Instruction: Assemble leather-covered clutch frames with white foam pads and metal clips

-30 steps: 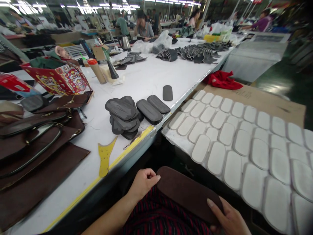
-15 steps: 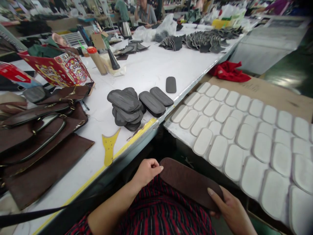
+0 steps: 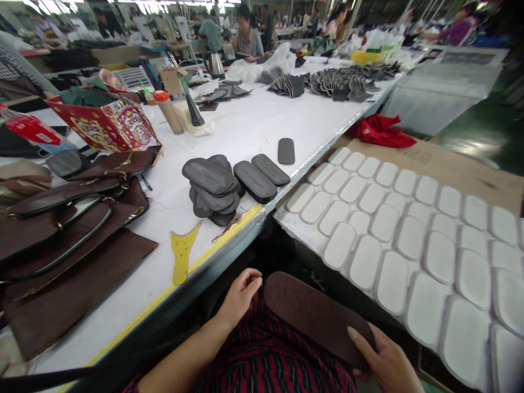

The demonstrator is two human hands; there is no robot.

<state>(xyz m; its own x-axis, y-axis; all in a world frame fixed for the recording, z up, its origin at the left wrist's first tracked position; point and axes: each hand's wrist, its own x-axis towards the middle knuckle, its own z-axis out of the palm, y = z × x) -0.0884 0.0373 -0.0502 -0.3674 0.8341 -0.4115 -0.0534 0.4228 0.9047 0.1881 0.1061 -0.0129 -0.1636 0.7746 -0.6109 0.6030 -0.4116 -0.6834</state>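
A long brown leather piece (image 3: 315, 316) with rounded ends lies slanted over the lap. My right hand (image 3: 382, 352) grips its lower right end, thumb on top. Just off its upper left end is my left hand (image 3: 241, 295), fingers curled and thumb close to the fingertips; whether anything small is between them cannot be made out. On the white table (image 3: 245, 117) sit a pile of dark grey oval pieces (image 3: 210, 177), a neater stack (image 3: 256, 180) beside it and a single grey piece (image 3: 286, 151). A yellow template (image 3: 182, 254) lies near the table edge.
Rows of white oval pieces (image 3: 413, 234) cover a lower surface at the right, with a red cloth (image 3: 380, 131) behind. Brown leather bags (image 3: 77, 218) fill the left. Farther back stand a red patterned box (image 3: 110, 123), a bottle (image 3: 168, 112) and people.
My left hand has moved slightly left, off the end of the brown piece. The camera view has tilted up a little, showing more of the background. My right hand keeps its grip.
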